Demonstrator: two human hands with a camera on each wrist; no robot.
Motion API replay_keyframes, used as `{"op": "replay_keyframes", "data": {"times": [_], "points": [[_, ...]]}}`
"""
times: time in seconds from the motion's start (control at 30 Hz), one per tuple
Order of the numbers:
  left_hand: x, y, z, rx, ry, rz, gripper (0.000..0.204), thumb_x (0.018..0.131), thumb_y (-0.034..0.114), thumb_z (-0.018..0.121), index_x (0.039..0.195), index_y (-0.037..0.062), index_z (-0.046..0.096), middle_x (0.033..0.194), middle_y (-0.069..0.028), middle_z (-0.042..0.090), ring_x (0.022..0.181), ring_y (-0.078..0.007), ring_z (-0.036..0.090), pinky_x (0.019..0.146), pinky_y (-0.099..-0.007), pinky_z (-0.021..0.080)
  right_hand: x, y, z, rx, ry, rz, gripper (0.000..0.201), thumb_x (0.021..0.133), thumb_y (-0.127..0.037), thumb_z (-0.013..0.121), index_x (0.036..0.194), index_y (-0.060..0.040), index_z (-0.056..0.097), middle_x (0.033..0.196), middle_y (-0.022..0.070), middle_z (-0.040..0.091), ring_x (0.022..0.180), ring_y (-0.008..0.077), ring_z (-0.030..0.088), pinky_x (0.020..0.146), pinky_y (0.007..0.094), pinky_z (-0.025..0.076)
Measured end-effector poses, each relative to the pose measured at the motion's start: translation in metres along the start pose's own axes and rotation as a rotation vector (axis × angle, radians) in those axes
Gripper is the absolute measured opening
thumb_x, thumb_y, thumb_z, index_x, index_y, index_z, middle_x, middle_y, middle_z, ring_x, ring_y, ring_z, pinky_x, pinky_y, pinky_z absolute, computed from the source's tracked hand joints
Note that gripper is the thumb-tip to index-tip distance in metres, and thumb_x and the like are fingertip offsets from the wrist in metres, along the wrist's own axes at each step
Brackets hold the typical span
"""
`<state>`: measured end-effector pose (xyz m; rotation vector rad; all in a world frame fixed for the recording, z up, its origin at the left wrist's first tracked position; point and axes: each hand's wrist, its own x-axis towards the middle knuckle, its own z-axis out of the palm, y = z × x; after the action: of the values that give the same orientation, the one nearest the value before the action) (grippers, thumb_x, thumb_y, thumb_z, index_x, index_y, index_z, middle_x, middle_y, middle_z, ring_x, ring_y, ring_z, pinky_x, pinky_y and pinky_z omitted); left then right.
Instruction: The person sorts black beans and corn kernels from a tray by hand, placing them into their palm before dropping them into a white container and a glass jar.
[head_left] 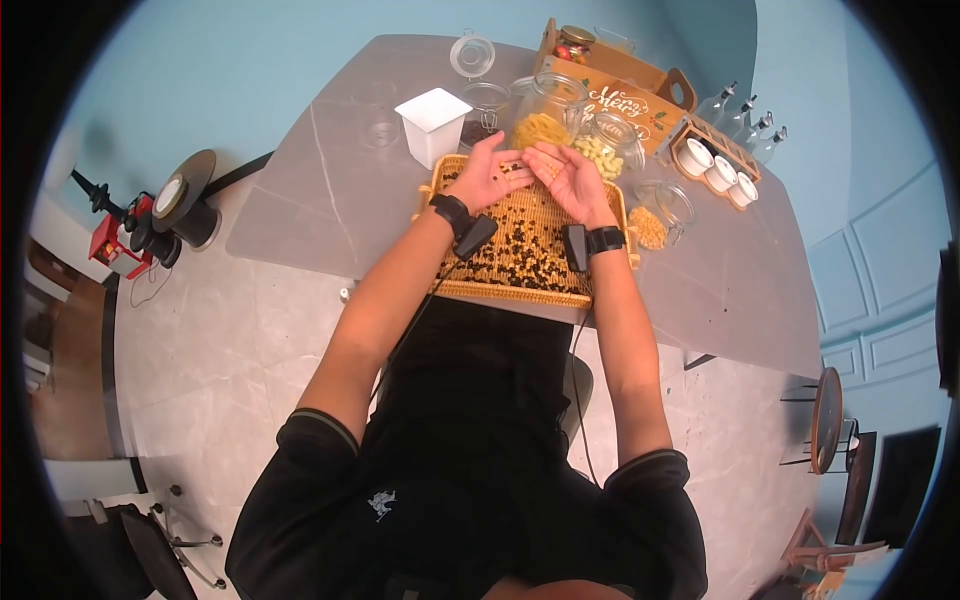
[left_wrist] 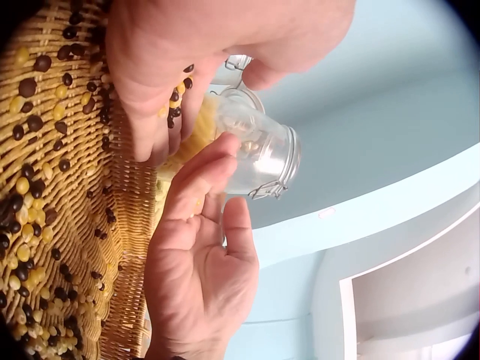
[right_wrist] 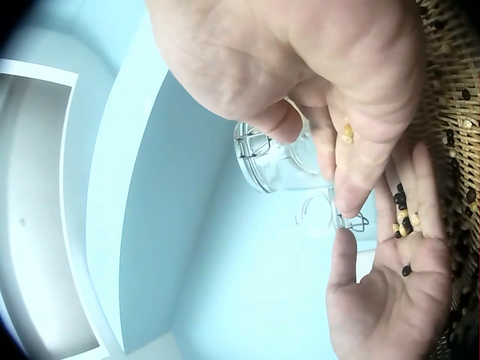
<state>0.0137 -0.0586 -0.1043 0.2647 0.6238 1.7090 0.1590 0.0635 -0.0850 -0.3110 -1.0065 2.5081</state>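
Observation:
Both hands are held palm up over a wicker tray (head_left: 515, 298) strewn with dark beans and yellow kernels (head_left: 528, 264). In the head view my left hand (head_left: 485, 180) and right hand (head_left: 568, 184) meet at the fingertips above the tray's far side. Several dark beans and yellow kernels lie loose on the fingers and palm of the left hand (right_wrist: 397, 277), seen clearly in the right wrist view. A yellow kernel (right_wrist: 348, 133) rests on the right hand (right_wrist: 352, 97). The fingers of both hands are nearly straight and slightly cupped.
Just beyond the tray stand a white square container (head_left: 433, 125), a glass jar of yellow pasta (head_left: 541, 130) and a jar of pale green pieces (head_left: 600, 155). A tipped jar of orange kernels (head_left: 650, 228) lies right. Farther back are a wooden crate (head_left: 610, 90), white cups (head_left: 720, 174) and glass bottles (head_left: 735, 122).

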Motion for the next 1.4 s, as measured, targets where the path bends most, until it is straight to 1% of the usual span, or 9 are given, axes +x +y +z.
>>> {"op": "replay_keyframes", "data": {"times": [0.17, 0.27, 0.37, 0.53, 0.67, 0.77, 0.93, 1.07, 1.4], "points": [[0.001, 0.001, -0.003, -0.016, -0.007, -0.005, 0.076, 0.106, 0.045, 0.044, 0.146, -0.0181, 0.033, 0.147, -0.0330, 0.044, 0.136, -0.0441, 0.048, 0.116, -0.0499, 0.041, 0.007, -0.004, -0.011, -0.005, 0.083, -0.041, 0.036, 0.110, -0.019, 0.039, 0.124, 0.0112, 0.053, 0.106, 0.0210, 0.067, 0.097, 0.0281, 0.069, 0.086, 0.0352, 0.061], [-0.002, 0.002, 0.002, -0.025, 0.034, -0.005, 0.074, 0.107, 0.044, 0.042, 0.146, -0.0180, 0.034, 0.148, -0.0345, 0.042, 0.136, -0.0443, 0.048, 0.116, -0.0495, 0.041, -0.011, -0.039, -0.018, 0.131, 0.046, -0.167, 0.032, 0.110, -0.024, 0.042, 0.111, 0.0023, 0.060, 0.080, 0.0076, 0.062, 0.069, 0.0159, 0.058, 0.056, 0.0248, 0.049], [-0.002, 0.003, 0.002, -0.013, 0.023, 0.009, 0.073, 0.107, 0.044, 0.041, 0.146, -0.0176, 0.034, 0.149, -0.0349, 0.041, 0.137, -0.0439, 0.048, 0.116, -0.0493, 0.041, -0.036, -0.099, -0.047, 0.109, -0.065, -0.315, 0.034, 0.109, -0.031, 0.046, 0.094, -0.0036, 0.060, 0.069, 0.0006, 0.047, 0.061, 0.0117, 0.042, 0.050, 0.0248, 0.031], [-0.003, 0.004, 0.002, -0.014, -0.014, 0.003, 0.073, 0.107, 0.043, 0.041, 0.146, -0.0187, 0.032, 0.149, -0.0355, 0.040, 0.139, -0.0430, 0.046, 0.116, -0.0484, 0.041, -0.080, -0.166, -0.054, -0.445, 0.382, -0.579, 0.044, 0.111, -0.039, 0.040, 0.096, -0.0052, 0.064, 0.068, 0.0014, 0.055, 0.063, 0.0141, 0.050, 0.060, 0.0267, 0.041], [-0.006, 0.005, 0.007, -0.026, -0.015, -0.010, 0.075, 0.107, 0.045, 0.041, 0.146, -0.0191, 0.032, 0.151, -0.0362, 0.038, 0.140, -0.0434, 0.045, 0.117, -0.0487, 0.040, -0.095, -0.169, -0.054, -0.870, 0.527, -0.411, 0.058, 0.111, -0.046, 0.035, 0.110, 0.0000, 0.070, 0.093, 0.0106, 0.074, 0.097, 0.0180, 0.068, 0.088, 0.0319, 0.048], [-0.010, 0.005, 0.009, -0.027, -0.034, -0.033, 0.078, 0.107, 0.047, 0.040, 0.147, -0.0193, 0.031, 0.151, -0.0367, 0.037, 0.140, -0.0442, 0.044, 0.118, -0.0497, 0.039, -0.088, -0.163, -0.064, -0.952, 0.569, -0.649, 0.050, 0.109, -0.040, 0.045, 0.111, 0.0024, 0.070, 0.091, 0.0092, 0.073, 0.091, 0.0160, 0.068, 0.083, 0.0314, 0.051], [-0.013, 0.006, 0.012, -0.027, -0.088, -0.087, 0.083, 0.107, 0.051, 0.039, 0.149, -0.0198, 0.027, 0.153, -0.0375, 0.035, 0.141, -0.0460, 0.042, 0.118, -0.0519, 0.037, -0.064, -0.103, 0.004, -1.206, 0.232, -0.613, 0.019, 0.097, -0.013, 0.065, 0.107, 0.0002, 0.074, 0.086, 0.0064, 0.071, 0.073, 0.0149, 0.068, 0.069, 0.0327, 0.055], [-0.010, 0.004, 0.007, -0.090, -0.115, -0.127, 0.080, 0.106, 0.052, 0.040, 0.143, -0.0184, 0.036, 0.145, -0.0317, 0.045, 0.134, -0.0423, 0.049, 0.117, -0.0512, 0.039, -0.031, -0.034, 0.048, -1.663, -0.179, -0.659, 0.014, 0.089, -0.008, 0.067, 0.098, -0.0029, 0.076, 0.090, 0.0111, 0.071, 0.081, 0.0259, 0.069, 0.073, 0.0382, 0.054], [0.012, 0.001, -0.012, -0.117, -0.068, -0.137, 0.082, 0.102, 0.058, 0.046, 0.134, -0.0179, 0.046, 0.125, -0.0233, 0.061, 0.114, -0.0301, 0.061, 0.105, -0.0401, 0.048, -0.024, 0.020, 0.037, -1.786, -0.204, -0.810, 0.018, 0.086, -0.005, 0.068, 0.102, -0.0033, 0.075, 0.096, 0.0132, 0.066, 0.093, 0.0344, 0.064, 0.080, 0.0420, 0.052]]}}
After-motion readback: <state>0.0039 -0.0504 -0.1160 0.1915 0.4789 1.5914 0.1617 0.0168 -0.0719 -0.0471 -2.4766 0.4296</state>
